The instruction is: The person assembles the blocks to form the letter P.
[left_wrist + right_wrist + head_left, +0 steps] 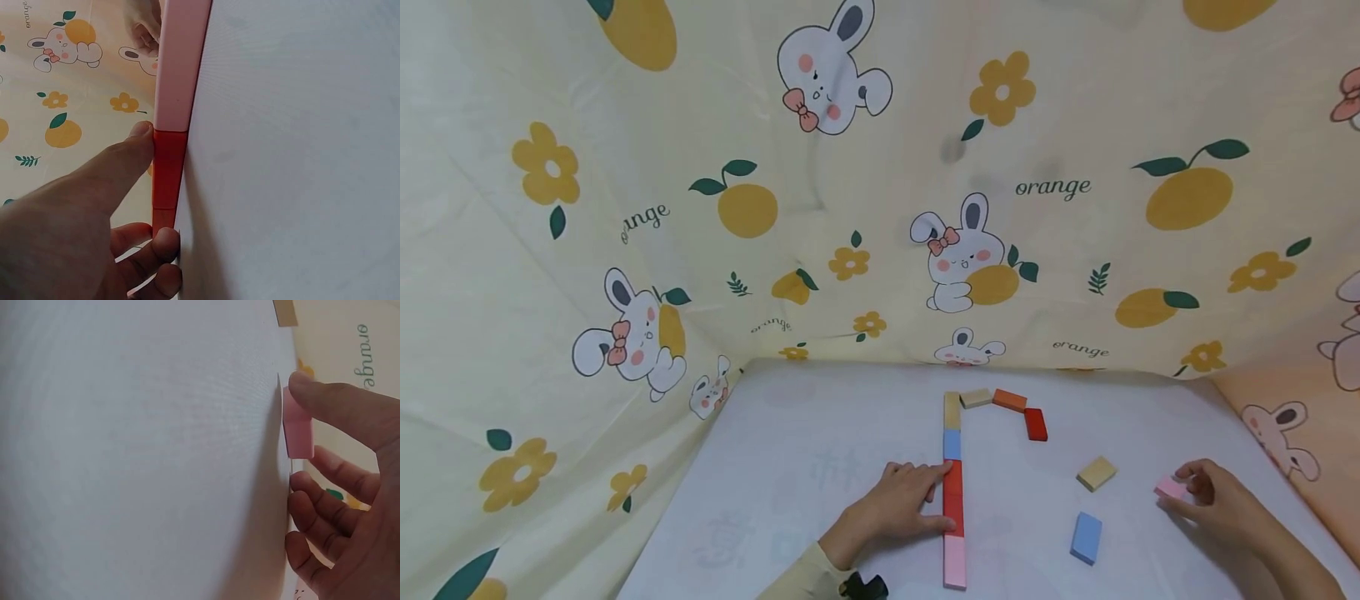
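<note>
On the white tabletop, a straight row of wooden blocks runs away from the person: a pink block [954, 563], two red blocks [952, 496], a blue block [952, 444] and a beige block [952, 410]. My left hand [901, 502] rests on the red blocks, thumb near the pink joint and index finger by the blue one. In the left wrist view, the thumb touches the red block [169, 169] beside the pink block [181, 69]. Off to the right, my right hand [1221, 504] pinches another pink block [299, 428] between thumb and fingers, low over the table.
From the row's far end, a beige block [977, 398], an orange block [1010, 401] and a red block [1035, 424] curve right. A loose beige block [1097, 473] and a loose blue block [1086, 538] lie between row and right hand. A patterned cloth [865, 167] hangs behind.
</note>
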